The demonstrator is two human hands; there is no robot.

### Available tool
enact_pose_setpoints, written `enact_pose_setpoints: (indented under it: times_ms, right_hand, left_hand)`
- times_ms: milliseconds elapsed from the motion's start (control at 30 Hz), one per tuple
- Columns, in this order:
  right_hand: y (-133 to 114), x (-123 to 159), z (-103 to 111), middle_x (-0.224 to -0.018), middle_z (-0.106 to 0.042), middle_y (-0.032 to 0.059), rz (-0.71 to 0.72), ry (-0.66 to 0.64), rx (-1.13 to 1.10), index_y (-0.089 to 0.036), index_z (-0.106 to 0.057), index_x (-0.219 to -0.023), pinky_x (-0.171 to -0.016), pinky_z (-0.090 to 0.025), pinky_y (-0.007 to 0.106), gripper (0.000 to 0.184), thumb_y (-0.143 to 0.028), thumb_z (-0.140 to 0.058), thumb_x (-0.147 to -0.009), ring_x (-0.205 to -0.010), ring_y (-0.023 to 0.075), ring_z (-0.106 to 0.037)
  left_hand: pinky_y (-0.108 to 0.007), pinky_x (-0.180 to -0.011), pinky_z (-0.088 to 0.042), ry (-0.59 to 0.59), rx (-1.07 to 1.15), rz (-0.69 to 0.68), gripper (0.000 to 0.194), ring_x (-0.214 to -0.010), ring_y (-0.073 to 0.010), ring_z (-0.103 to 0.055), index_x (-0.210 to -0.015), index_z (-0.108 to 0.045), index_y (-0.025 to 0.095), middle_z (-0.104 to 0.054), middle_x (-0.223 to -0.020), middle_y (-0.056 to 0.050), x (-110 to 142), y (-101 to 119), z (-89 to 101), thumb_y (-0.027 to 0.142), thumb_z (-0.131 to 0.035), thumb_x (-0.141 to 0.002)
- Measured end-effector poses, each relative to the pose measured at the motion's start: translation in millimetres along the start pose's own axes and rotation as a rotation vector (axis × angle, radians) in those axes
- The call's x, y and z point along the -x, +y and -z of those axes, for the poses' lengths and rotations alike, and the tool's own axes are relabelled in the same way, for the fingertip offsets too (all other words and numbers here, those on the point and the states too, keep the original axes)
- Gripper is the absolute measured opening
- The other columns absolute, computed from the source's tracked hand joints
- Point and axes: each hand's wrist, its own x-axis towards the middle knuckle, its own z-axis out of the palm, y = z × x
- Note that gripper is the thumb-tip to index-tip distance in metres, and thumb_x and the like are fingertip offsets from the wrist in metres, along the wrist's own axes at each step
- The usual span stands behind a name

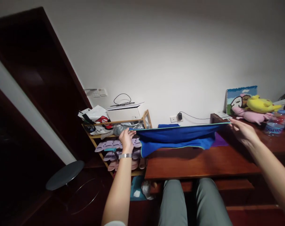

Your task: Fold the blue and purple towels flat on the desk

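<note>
Over a wooden table (180, 166) at four o'clock in view, a blue cloth (177, 135) hangs, likely light, soft and limp; left hand (126, 140) and right hand (244, 131) pinch its top corners, seemingly the surest holds, at nine and three o'clock.

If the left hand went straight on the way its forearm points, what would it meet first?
Beyond the blue cloth it holds, the left hand would probably meet the white box atop the wooden shoe rack, though depth is unclear from this one view.
</note>
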Motion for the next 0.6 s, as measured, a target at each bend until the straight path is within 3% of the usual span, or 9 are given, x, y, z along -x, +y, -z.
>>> enact_pose_setpoints:
  times_ms: [133, 267, 433, 533, 600]
  right_hand:
    - [-28.3, 12.7, -0.1, -0.101, -0.072, 0.0085, 0.065, -0.031, -0.029, -0.015, -0.078, -0.091, -0.075, -0.061, 0.012, 0.023, 0.004, -0.069, -0.082, -0.088, 0.0104, -0.067]
    - [-36.8, 16.2, 16.0, -0.105, -0.071, 0.0095, 0.07, -0.015, -0.013, -0.016, -0.079, -0.093, -0.074, -0.06, 0.01, 0.022, 0.002, -0.071, -0.083, -0.089, 0.0101, -0.067]
    - [-5.5, -1.7, 26.2, -0.096, -0.071, 0.0088, -0.047, 0.037, 0.012, -0.013, -0.077, -0.088, -0.067, -0.059, 0.01, 0.021, 0.005, -0.068, -0.082, -0.079, 0.009, -0.066]
    - [23.1, -31.0, 11.4, -0.083, -0.067, 0.004, -0.151, 0.121, 0.05, -0.012, -0.07, -0.078, -0.058, -0.056, 0.01, 0.021, 0.009, -0.068, -0.077, -0.068, 0.007, -0.062]
    - [36.0, -55.6, -5.8, -0.078, -0.065, 0.0019, -0.14, 0.129, 0.074, -0.013, -0.065, -0.073, -0.054, -0.054, 0.01, 0.023, 0.009, -0.07, -0.073, -0.064, 0.0062, -0.059]
  left_hand:
    - [-0.031, -0.071, -0.059, -0.021, 0.081, 0.006, 0.014, -0.064, -0.0157, -0.07, -0.083, -0.055, 0.021, -0.06, -0.066, 0.004, 1.6, 8.2, -12.3, 0.028, -0.066, -0.078]
    - [-0.032, -0.074, -0.062, -0.051, 0.152, 0.071, 0.018, -0.066, -0.0163, -0.071, -0.084, -0.057, 0.02, -0.063, -0.071, 0.002, 3.4, 1.6, -13.3, 0.027, -0.07, -0.074]
    - [-0.031, -0.074, -0.062, -0.027, 0.082, 0.3, 0.012, -0.066, -0.0153, -0.07, -0.087, -0.057, 0.02, -0.062, -0.07, 0.002, 6.7, -34.4, -16.6, 0.022, -0.066, -0.079]
    - [-0.031, -0.067, -0.062, 0.0, 0.049, 0.406, 0.007, -0.062, -0.0155, -0.067, -0.086, -0.056, 0.02, -0.06, -0.067, 0.002, 1.3, -58.2, -36.7, 0.018, -0.062, -0.083]
    - [-0.03, -0.064, -0.061, 0.015, 0.035, 0.444, 0.005, -0.062, -0.0154, -0.066, -0.086, -0.057, 0.019, -0.059, -0.067, 0.001, -9.4, -66.6, -57.0, 0.018, -0.061, -0.089]
